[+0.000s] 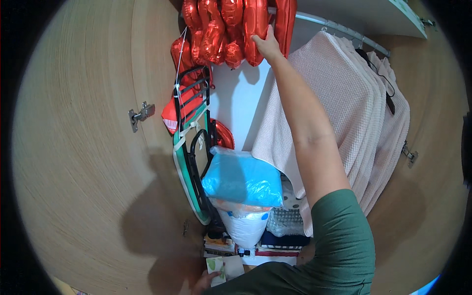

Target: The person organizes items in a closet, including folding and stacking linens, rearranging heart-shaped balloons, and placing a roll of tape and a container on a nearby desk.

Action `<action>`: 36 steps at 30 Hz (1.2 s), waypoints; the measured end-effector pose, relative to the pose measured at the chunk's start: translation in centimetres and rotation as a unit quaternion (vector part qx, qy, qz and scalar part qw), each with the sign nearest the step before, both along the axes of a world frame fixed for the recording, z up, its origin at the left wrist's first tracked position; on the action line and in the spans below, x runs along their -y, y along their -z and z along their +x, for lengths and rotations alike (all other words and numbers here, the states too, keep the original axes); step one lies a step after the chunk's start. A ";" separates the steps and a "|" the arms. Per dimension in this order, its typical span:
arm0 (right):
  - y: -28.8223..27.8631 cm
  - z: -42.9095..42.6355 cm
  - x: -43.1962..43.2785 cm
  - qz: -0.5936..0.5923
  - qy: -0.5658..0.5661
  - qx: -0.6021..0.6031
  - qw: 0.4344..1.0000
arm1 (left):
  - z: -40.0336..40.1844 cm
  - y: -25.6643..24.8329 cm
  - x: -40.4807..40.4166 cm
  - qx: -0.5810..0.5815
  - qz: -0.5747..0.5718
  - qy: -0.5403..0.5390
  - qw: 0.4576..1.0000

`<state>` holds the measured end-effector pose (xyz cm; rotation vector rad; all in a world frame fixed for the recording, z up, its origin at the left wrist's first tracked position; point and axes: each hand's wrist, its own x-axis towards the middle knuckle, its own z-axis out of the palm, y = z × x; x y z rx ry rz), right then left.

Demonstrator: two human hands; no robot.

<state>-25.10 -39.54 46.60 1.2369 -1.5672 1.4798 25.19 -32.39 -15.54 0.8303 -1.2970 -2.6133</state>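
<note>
My right hand [268, 46] reaches up to a row of red foil balloons [255, 25] at the top of an open wardrobe. Its thumb lies on the front of one balloon, while the other fingers pass behind it. Low in the view, my left hand [206, 282] grips a white card or thin box with green leaf shapes [215, 271]; most of this hand is cut off by the bottom edge. Right of my forearm, pale pink textured cloth garments [332, 84] hang from a metal rail [341, 28].
Wooden doors [81, 129] with metal hinges [141, 115] flank the interior. A folded black-and-green frame [180, 158], tied with white cord, leans left. A blue plastic-wrapped bundle [241, 180] rests above a white sack [245, 226]. Folded textiles [284, 239] are stacked below.
</note>
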 end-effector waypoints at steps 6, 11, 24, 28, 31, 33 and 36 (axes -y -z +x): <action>2.2 1.6 -1.6 -0.017 0.046 -0.012 0.999 | -1.2 -3.9 -1.0 0.023 0.005 0.012 1.000; 1.6 2.6 -3.2 -0.173 0.142 -0.116 0.968 | -0.6 -4.5 -1.3 0.020 0.018 -0.022 0.999; -5.8 4.6 -2.6 -0.109 -0.278 -0.012 0.954 | 0.4 -4.3 -1.7 -0.004 0.041 -0.097 0.994; -6.2 3.9 -2.3 -0.128 -0.227 -0.032 0.965 | 0.4 -3.1 -1.7 -0.011 0.065 -0.082 0.994; -6.1 3.4 -3.1 -0.123 -0.192 -0.021 0.973 | 0.5 -2.9 -1.8 -0.022 0.076 -0.082 0.993; -5.8 3.3 -3.3 -0.133 -0.183 -0.035 0.974 | 0.5 -2.6 -1.7 -0.007 0.037 -0.073 0.997; -5.5 2.6 -3.8 -0.117 -0.195 -0.023 0.973 | 0.5 -3.6 -2.0 0.012 0.040 -0.073 0.996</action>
